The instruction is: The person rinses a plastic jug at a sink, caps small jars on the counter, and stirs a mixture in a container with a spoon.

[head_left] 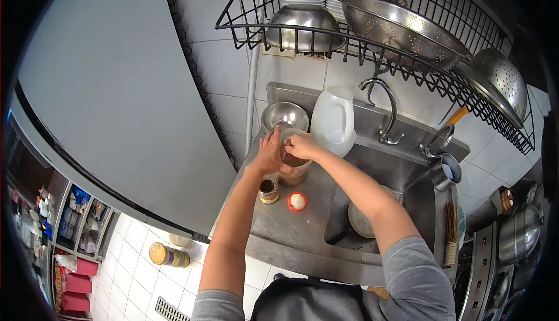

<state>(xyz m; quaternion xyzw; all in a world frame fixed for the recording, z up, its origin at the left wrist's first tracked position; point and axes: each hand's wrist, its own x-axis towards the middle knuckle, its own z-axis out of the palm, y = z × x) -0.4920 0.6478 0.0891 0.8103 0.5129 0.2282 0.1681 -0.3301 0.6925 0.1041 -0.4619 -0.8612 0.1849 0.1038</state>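
Observation:
My left hand [269, 153] is at the left side of a translucent plastic tub [296, 175] with brown contents, fingers stretched out and thumb spread across its front. Over the tub's mouth my right hand [301, 146] is closed, knuckles up; what it grips is mostly hidden, perhaps a thin handle pointing into the tub. In front of the tub stands an uncapped glass jar [268, 190] with dark contents. Beside it lies a red lid [297, 201] with a pale round middle. Behind my hands sits a steel bowl [284, 115].
A large white jug [333, 120] stands right of the tub. The sink [343, 219] holds a round pan [362, 219] partly under my right arm; a faucet [387, 108] rises behind. A wire rack [372, 47] with bowls and colanders hangs above. A fridge [128, 88] borders the left.

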